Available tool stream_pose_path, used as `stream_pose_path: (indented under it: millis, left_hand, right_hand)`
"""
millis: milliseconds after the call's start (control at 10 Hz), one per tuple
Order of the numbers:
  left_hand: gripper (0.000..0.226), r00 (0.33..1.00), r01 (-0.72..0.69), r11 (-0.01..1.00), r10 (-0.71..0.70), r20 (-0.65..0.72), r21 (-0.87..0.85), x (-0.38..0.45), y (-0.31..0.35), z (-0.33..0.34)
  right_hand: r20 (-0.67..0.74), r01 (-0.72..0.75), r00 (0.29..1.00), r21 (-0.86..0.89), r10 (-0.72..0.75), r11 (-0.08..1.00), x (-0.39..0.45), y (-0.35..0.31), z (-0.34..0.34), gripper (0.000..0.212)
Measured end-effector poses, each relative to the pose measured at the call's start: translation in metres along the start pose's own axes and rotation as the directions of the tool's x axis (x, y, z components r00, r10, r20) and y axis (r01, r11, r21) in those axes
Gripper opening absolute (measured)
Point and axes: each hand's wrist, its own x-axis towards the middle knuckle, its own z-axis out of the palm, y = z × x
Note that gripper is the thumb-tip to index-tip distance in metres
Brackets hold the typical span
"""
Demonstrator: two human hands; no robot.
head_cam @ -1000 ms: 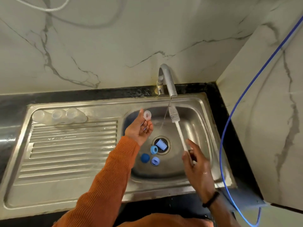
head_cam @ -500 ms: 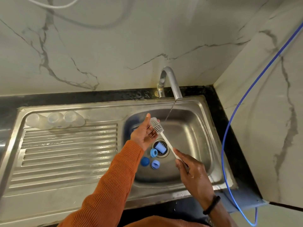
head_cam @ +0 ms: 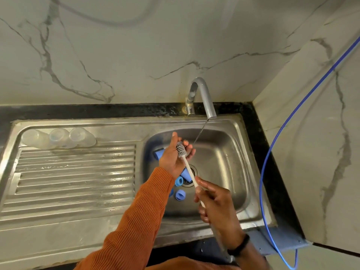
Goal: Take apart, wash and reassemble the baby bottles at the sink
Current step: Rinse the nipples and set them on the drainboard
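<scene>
Over the steel sink basin (head_cam: pixel 224 168), just at seven o'clock from the thin stream falling off the grey curved tap (head_cam: pixel 204 96), I find my left hand (head_cam: pixel 175 154) raised palm-up with its fingers curled round a small part. That part is hidden behind the brush; I cannot tell its shape, though I judge it to be a teat or ring from a bottle.

My right hand (head_cam: pixel 218 207) grips the white-handled bottle brush with grey bristle head (head_cam: pixel 186 162) low on its shaft. The brush's long axis runs from five o'clock at the right hand to eleven o'clock at the left, and its head sits against the left hand's fingers. I judge the next stroke to be a push or twist along that line, with the left hand as the fixed end and the right as the working one.

Below the left hand, round the drain, lie blue plastic bottle caps and rings (head_cam: pixel 180 194). Three clear plastic bottle bodies (head_cam: pixel 58 138) lie on their sides at the ten o'clock corner of the ribbed draining board (head_cam: pixel 74 176), well apart from both hands.
</scene>
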Motion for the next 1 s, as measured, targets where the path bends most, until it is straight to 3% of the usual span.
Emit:
stream_pose_path:
  millis: [100,200,300,400,500,600,700,800,900,1000]
  left_hand:
    - [0.029,0.996,-0.010,0.999,0.013,0.083,-0.045,-0.002,-0.003,-0.005]
    - [0.029,0.996,-0.018,0.997,0.025,0.086,-0.079,-0.004,-0.009,-0.007]
    - [0.034,0.999,-0.040,0.998,0.040,-0.012,0.053,-0.004,-0.010,-0.007]
    - [0.030,0.972,-0.063,0.953,0.126,-0.199,0.297,-0.002,-0.013,0.001]
    - [0.031,0.949,-0.089,0.923,0.193,-0.251,0.373,0.001,-0.015,0.010]
    - [0.033,0.975,0.096,0.958,-0.036,-0.218,0.272,0.002,0.011,0.012]
    - [0.038,0.981,0.179,0.949,-0.151,-0.125,0.258,0.001,0.031,0.009]
    - [0.035,0.984,0.170,0.967,-0.158,-0.076,0.192,0.004,0.027,0.011]
    - [0.040,0.983,0.174,0.985,-0.174,0.062,0.000,0.005,0.021,0.005]
    - [0.042,0.967,0.170,0.965,-0.126,0.220,-0.197,0.002,0.013,0.001]
  right_hand:
    - [0.398,-0.525,0.851,0.612,0.343,0.591,0.002,-0.014,-0.002,0.033]
    - [0.259,-0.365,0.926,0.421,0.276,0.830,0.001,-0.017,-0.002,0.032]
    - [0.003,0.324,0.916,-0.595,-0.401,0.736,0.003,-0.006,-0.010,0.039]
    - [0.151,0.333,0.846,-0.899,-0.511,0.286,0.001,-0.002,-0.007,0.063]
    - [0.108,0.248,0.856,-0.944,-0.506,0.217,-0.002,0.003,0.000,0.079]
    - [0.096,0.270,0.818,-0.935,-0.567,0.230,-0.002,0.006,0.001,0.080]
    - [0.183,0.338,0.806,-0.923,-0.562,0.184,-0.006,0.001,-0.001,0.073]
    - [0.054,0.356,0.905,-0.639,-0.422,0.682,-0.006,-0.012,0.005,0.044]
    - [0.156,-0.257,0.963,0.270,0.221,0.928,-0.004,-0.030,-0.001,0.030]
    - [0.436,-0.531,0.841,0.548,0.321,0.647,-0.007,-0.031,-0.005,0.034]
